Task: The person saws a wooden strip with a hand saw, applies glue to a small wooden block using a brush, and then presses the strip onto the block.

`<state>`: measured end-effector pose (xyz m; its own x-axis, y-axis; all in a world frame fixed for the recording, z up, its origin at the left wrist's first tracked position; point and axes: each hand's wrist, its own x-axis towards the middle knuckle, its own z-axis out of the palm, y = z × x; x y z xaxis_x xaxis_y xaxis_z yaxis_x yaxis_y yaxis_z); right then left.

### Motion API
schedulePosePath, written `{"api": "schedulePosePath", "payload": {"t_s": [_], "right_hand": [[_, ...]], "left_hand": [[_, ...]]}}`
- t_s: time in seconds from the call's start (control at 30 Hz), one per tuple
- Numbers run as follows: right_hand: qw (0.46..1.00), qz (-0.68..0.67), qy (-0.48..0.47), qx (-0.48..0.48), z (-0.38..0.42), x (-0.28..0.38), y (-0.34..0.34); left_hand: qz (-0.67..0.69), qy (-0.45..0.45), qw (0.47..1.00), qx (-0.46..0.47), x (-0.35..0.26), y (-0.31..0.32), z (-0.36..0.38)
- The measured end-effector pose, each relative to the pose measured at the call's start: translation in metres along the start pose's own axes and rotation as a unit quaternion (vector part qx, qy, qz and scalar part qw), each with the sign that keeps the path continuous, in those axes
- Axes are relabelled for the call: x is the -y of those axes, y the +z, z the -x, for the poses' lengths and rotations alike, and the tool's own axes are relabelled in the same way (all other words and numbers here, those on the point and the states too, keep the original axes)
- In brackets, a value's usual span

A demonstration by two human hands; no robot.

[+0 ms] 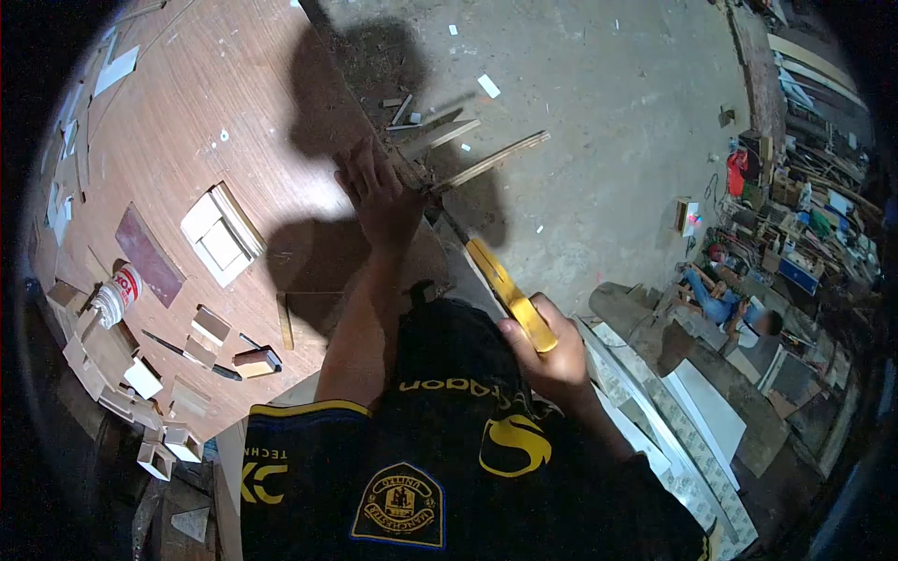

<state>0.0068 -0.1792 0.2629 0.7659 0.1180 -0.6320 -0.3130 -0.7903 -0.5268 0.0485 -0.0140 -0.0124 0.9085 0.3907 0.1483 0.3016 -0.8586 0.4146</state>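
Observation:
My left hand [379, 196] lies with its fingers spread on the wooden tabletop [206, 103], near its edge. Next to it, two thin wooden strips [496, 161] stick out past the edge over the floor. My right hand [552, 346] is wrapped round the yellow handle [505, 285] of a saw-like tool. Its dark, narrow blade points at the table edge beside my left wrist, where shadow hides its tip.
On the tabletop are a framed wooden piece [223, 234], a brown sheet [150, 254], a white container [119, 294], small wooden blocks [209, 324] and a pen-like tool [164, 343]. Boards [655, 402] lie at my right. A person [744, 313] sits among scattered materials at the far right.

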Motion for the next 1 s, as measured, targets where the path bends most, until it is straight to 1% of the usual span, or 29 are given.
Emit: {"api": "schedulePosePath", "payload": {"t_s": [0.1, 0.13, 0.2, 0.23, 0.27, 0.4, 0.47, 0.5, 0.57, 0.6, 0.63, 0.7, 0.73, 0.77, 0.83, 0.87, 0.9, 1.0], "right_hand": [[1.000, 0.013, -0.005, 0.012, 0.005, 0.002, -0.004], [0.999, 0.004, -0.021, 0.031, 0.010, 0.011, -0.010], [1.000, 0.019, -0.005, 0.021, 0.008, 0.010, -0.005], [0.999, 0.037, 0.009, 0.009, 0.007, 0.008, -0.002], [1.000, -0.017, 0.004, 0.002, 0.000, -0.003, 0.007], [1.000, -0.014, 0.004, 0.014, 0.006, 0.003, 0.001], [0.999, 0.003, -0.033, 0.038, 0.011, 0.011, -0.014], [0.999, 0.002, -0.031, 0.039, 0.009, 0.012, -0.011], [0.999, 0.019, 0.035, 0.019, 0.004, 0.011, -0.003], [0.998, -0.033, 0.037, 0.027, -0.003, 0.004, 0.005], [0.999, -0.032, 0.035, 0.027, -0.002, 0.002, 0.004], [0.999, 0.000, 0.019, 0.029, 0.003, 0.008, 0.003], [0.997, 0.038, -0.066, 0.001, 0.008, 0.010, -0.003], [0.997, 0.038, -0.065, 0.002, 0.008, 0.009, -0.006], [0.999, 0.018, -0.028, 0.016, 0.011, 0.008, -0.008], [1.000, 0.025, 0.016, 0.007, 0.004, 0.009, 0.000], [1.000, -0.003, 0.013, 0.014, -0.003, 0.005, 0.006], [0.999, -0.001, 0.031, 0.031, 0.003, 0.007, 0.002]], "left_hand": [[0.005, -0.012, 1.000, 0.009, 0.000, 0.003, 0.002], [-0.012, -0.015, 1.000, 0.010, 0.000, 0.003, 0.000], [-0.030, -0.015, 0.999, 0.016, 0.001, 0.001, 0.001], [0.005, -0.016, 1.000, 0.011, 0.001, 0.000, 0.002], [0.039, -0.017, 0.999, 0.003, 0.000, 0.001, 0.001], [0.045, -0.022, 0.999, -0.005, -0.002, 0.000, 0.000], [-0.090, -0.002, 0.995, 0.036, 0.004, 0.009, 0.004], [-0.090, -0.001, 0.995, 0.038, 0.004, 0.006, 0.003], [-0.026, -0.025, 0.999, 0.027, 0.000, 0.001, 0.000], [-0.025, -0.026, 0.999, 0.026, -0.003, -0.001, -0.001], [-0.007, -0.025, 1.000, 0.014, -0.005, -0.005, 0.000], [0.010, -0.021, 1.000, 0.002, -0.002, -0.005, -0.001], [-0.014, -0.015, 1.000, 0.009, 0.000, -0.002, -0.001], [-0.037, -0.009, 0.999, 0.018, 0.002, 0.001, 0.001], [-0.034, -0.013, 0.999, 0.025, 0.002, 0.003, 0.002], [-0.030, -0.017, 0.999, 0.028, -0.001, 0.002, 0.001], [-0.029, -0.018, 0.999, 0.026, -0.003, -0.001, 0.000], [-0.001, -0.027, 1.000, 0.008, -0.003, -0.008, 0.000]]}}
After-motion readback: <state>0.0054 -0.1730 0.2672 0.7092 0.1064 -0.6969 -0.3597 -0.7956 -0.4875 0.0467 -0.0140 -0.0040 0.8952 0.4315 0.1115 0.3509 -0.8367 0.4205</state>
